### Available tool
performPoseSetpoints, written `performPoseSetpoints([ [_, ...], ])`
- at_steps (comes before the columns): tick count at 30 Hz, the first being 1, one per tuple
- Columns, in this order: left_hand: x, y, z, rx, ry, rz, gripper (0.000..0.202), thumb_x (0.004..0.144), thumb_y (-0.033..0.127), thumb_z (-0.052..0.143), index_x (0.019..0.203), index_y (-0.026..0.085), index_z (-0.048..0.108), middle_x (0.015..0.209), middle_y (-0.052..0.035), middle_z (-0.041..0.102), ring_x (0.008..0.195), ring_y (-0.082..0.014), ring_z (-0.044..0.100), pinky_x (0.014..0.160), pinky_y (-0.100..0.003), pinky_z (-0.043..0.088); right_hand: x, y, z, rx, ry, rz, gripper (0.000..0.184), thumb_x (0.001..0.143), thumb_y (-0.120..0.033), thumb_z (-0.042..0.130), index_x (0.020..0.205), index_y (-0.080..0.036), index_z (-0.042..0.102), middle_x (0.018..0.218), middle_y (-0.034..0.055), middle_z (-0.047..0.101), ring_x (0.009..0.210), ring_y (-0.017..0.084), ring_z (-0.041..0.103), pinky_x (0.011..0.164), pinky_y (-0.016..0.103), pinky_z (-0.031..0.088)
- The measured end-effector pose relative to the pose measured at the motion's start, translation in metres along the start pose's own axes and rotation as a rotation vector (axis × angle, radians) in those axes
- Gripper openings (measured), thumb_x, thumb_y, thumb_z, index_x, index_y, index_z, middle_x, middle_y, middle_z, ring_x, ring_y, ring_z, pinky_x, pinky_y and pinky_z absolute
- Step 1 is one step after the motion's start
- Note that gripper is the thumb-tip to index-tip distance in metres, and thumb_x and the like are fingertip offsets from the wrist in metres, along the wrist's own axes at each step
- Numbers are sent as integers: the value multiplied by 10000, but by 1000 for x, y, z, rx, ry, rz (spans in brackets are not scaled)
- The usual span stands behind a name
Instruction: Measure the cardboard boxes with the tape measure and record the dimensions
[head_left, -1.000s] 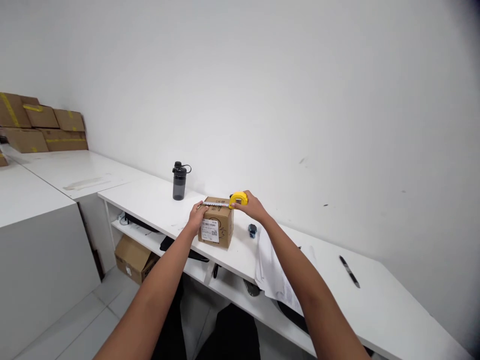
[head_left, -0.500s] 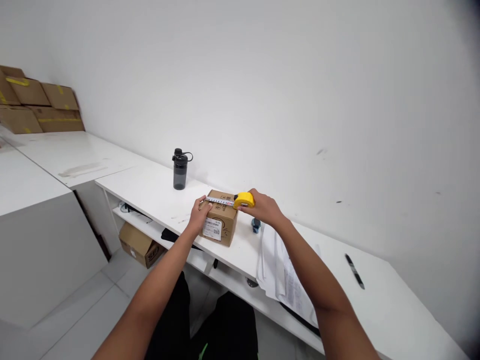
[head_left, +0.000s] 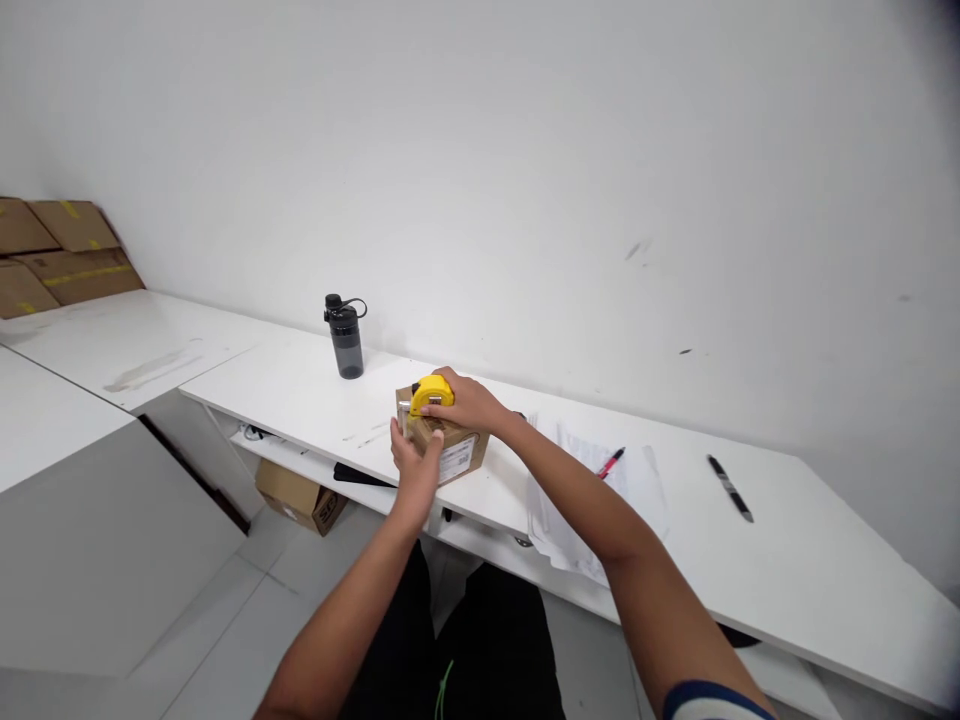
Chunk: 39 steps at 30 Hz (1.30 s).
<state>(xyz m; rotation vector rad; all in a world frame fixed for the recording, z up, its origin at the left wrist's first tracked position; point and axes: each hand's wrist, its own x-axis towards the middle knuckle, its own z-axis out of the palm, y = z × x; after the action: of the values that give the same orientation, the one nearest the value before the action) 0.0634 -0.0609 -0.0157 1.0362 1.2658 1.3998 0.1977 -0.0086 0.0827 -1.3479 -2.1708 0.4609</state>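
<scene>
A small cardboard box (head_left: 477,455) with a white label (head_left: 457,459) sits on the white desk, now turned at an angle. My right hand (head_left: 474,402) is closed around a yellow tape measure (head_left: 433,394) just above the box's top. A short length of its blade (head_left: 405,406) shows at the left of the case; where it ends is hard to make out. My left hand (head_left: 415,468) grips the box's near left corner, thumb on the front and fingers along the left side. The fingers partly hide the box and perhaps the blade's tip.
A dark water bottle (head_left: 347,345) stands behind and left of the box. Papers (head_left: 559,520) with a red pen (head_left: 611,462) lie to the right, and a black pen (head_left: 729,488) farther right. An open carton (head_left: 296,493) is below the desk. Stacked cartons (head_left: 79,272) sit far left.
The blade, stretched across the box's top before, is now mostly drawn in. My right hand has moved left with the tape measure. The box has turned, and my left hand has shifted lower.
</scene>
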Motion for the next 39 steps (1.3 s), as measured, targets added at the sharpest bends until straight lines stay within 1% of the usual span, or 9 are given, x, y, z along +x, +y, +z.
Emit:
performPoseSetpoints([
  [3,-13,4,-6,30,166,-2,899,820,483,653,1525,307,125,1594,-137,211,1390,-276,387,1041,-361,428,-12,-2,-1,48,50,8,558,755,-608,674,1170,-275,506,1021,21,691,882,223,638,693,288,422],
  [6,17,23,-17,90,251,224,697,866,435,594,1470,294,276,1579,-109,265,1376,-252,387,1106,-365,359,-15,-2,0,82,145,79,562,758,-585,671,1192,-279,486,980,14,692,853,222,640,684,291,431],
  [9,66,37,-22,79,146,298,415,895,393,532,1272,220,507,1375,-114,525,1289,-232,476,1090,-348,370,-5,-2,5,65,259,163,568,789,-576,632,1236,-270,462,1003,44,690,866,241,644,692,309,444],
  [12,91,30,-20,67,-55,254,291,860,356,564,1094,184,577,1165,-101,624,1108,-218,580,959,-328,464,10,-3,12,5,329,188,529,832,-528,591,1267,-261,451,1000,64,690,868,253,645,705,320,449],
  [17,84,9,-16,27,-21,242,211,852,359,558,974,187,564,952,-50,630,872,-177,603,803,-300,496,29,-8,29,-128,288,73,492,879,-487,552,1301,-256,445,1038,77,689,882,256,641,728,320,454],
  [23,81,10,-18,66,27,250,404,850,333,567,1236,216,552,820,-11,613,754,-166,583,766,-296,487,33,-15,33,-295,210,-15,514,910,-448,535,1363,-224,445,1083,123,671,913,268,629,734,309,438],
  [30,78,19,-23,286,3,383,322,860,257,507,1128,251,684,1012,-52,676,912,-227,590,877,-339,452,-28,-14,5,-356,134,91,495,889,-465,562,1332,-254,489,1051,100,687,867,270,634,672,300,404],
  [35,80,24,-22,426,18,379,303,878,249,477,1095,288,684,1011,-40,673,922,-246,588,876,-353,432,-89,-10,-12,-334,159,184,483,884,-464,572,1324,-279,498,1062,78,693,889,275,644,677,319,430],
  [39,82,26,-21,477,8,379,300,890,260,444,1080,291,674,1038,-34,667,942,-246,585,847,-346,427,-115,-4,-15,-287,192,232,453,868,-448,592,1292,-306,520,1053,58,700,860,258,656,680,334,467],
])
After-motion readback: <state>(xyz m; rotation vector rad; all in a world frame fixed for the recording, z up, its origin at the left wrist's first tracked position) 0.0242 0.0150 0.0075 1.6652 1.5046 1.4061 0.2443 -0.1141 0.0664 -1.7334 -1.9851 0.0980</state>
